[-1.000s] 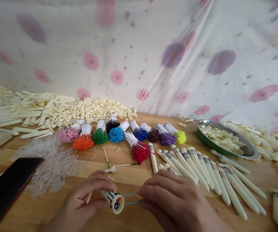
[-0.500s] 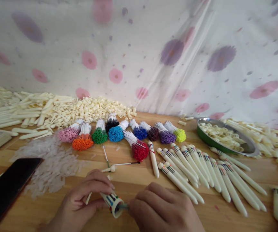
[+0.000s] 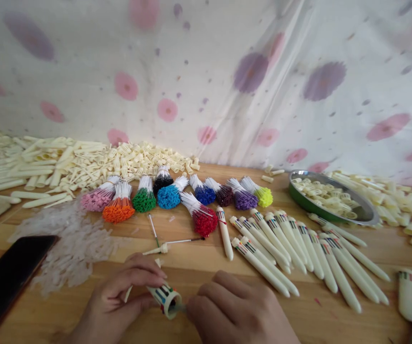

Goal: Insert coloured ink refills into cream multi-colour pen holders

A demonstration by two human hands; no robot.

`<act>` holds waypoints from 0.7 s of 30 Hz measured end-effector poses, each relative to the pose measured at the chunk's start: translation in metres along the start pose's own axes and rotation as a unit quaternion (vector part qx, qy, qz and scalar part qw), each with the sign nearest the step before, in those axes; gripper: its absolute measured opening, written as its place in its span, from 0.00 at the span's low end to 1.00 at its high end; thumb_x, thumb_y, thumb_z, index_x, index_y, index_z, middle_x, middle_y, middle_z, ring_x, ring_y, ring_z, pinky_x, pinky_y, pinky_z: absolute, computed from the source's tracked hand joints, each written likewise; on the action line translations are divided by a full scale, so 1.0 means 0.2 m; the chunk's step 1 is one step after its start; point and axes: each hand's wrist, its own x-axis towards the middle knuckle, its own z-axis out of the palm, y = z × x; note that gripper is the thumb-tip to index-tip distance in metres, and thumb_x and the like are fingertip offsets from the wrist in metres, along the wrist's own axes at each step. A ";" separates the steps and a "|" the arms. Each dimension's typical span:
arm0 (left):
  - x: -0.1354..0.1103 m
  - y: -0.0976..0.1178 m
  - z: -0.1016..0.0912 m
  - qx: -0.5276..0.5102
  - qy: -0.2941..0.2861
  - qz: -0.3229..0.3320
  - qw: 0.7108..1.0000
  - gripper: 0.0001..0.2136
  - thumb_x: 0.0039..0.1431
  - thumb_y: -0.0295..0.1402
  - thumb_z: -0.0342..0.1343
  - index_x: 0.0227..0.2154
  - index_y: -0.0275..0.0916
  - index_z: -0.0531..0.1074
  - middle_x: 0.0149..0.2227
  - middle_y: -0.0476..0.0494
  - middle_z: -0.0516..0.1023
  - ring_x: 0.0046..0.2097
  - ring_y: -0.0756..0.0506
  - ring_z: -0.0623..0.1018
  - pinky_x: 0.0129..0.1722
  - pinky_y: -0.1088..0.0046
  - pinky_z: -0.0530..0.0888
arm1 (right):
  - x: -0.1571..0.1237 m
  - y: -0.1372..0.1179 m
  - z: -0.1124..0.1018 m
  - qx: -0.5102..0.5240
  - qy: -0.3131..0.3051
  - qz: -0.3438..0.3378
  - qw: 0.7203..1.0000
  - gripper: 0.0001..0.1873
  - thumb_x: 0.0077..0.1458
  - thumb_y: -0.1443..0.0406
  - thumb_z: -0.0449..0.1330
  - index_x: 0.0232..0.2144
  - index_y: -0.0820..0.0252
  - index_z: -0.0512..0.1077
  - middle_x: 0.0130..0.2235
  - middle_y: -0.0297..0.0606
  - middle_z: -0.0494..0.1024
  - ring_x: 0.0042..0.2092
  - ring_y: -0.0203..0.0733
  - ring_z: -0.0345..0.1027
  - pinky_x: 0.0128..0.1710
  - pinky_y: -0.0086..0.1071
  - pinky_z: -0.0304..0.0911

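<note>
My left hand (image 3: 127,294) is closed around a cream pen barrel (image 3: 166,299) with coloured stripes, its open end turned to the right. My right hand (image 3: 236,310) is pinched shut at that open end, pressing a thin teal refill into the barrel; only a short stub of it shows. Both hands are low at the front of the wooden table (image 3: 191,267). Beyond them stand bundles of coloured refills, among them red (image 3: 201,217), blue (image 3: 170,193) and orange (image 3: 119,206).
A row of assembled cream pens (image 3: 292,248) lies to the right. A green-rimmed metal dish (image 3: 330,198) holds small cream parts. Heaps of cream parts (image 3: 84,160) run along the back. A dark phone (image 3: 8,277) and clear bits (image 3: 73,243) lie left. Loose refills (image 3: 177,242) lie ahead.
My right hand has slid left to the barrel's mouth, and the teal refills that stuck out between the hands have gone almost wholly inside. The left hand has held still.
</note>
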 end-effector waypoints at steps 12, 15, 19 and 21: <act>-0.01 -0.01 -0.01 0.110 0.023 -0.015 0.994 0.12 0.45 0.27 0.63 0.32 0.51 0.80 0.32 0.46 0.83 0.35 0.44 0.81 0.33 0.74 0.79 | -0.01 0.02 0.01 0.047 -0.040 0.069 0.996 0.11 0.51 0.75 0.53 0.21 0.62 0.69 0.21 0.32 0.71 0.23 0.33 0.61 0.20 0.27 0.52; -0.02 -0.01 0.00 0.109 0.033 -0.019 0.993 0.12 0.45 0.27 0.64 0.32 0.51 0.81 0.32 0.45 0.82 0.35 0.44 0.81 0.31 0.75 0.79 | -0.01 0.02 0.03 0.060 -0.025 0.077 0.995 0.11 0.50 0.75 0.53 0.21 0.62 0.69 0.20 0.32 0.71 0.23 0.33 0.62 0.20 0.26 0.52; -0.03 0.00 0.01 0.088 0.041 -0.018 0.995 0.12 0.43 0.26 0.65 0.31 0.50 0.81 0.31 0.47 0.82 0.34 0.45 0.81 0.32 0.76 0.78 | -0.01 0.02 0.03 0.102 -0.031 0.126 0.986 0.09 0.50 0.75 0.54 0.23 0.61 0.71 0.22 0.32 0.73 0.25 0.33 0.65 0.22 0.25 0.54; -0.03 0.00 0.00 0.080 0.033 -0.023 0.996 0.13 0.44 0.25 0.65 0.32 0.50 0.80 0.31 0.47 0.81 0.34 0.45 0.81 0.33 0.76 0.78 | 0.00 0.02 0.02 0.110 -0.041 0.137 0.984 0.09 0.50 0.75 0.55 0.23 0.61 0.71 0.22 0.32 0.73 0.25 0.33 0.65 0.22 0.25 0.55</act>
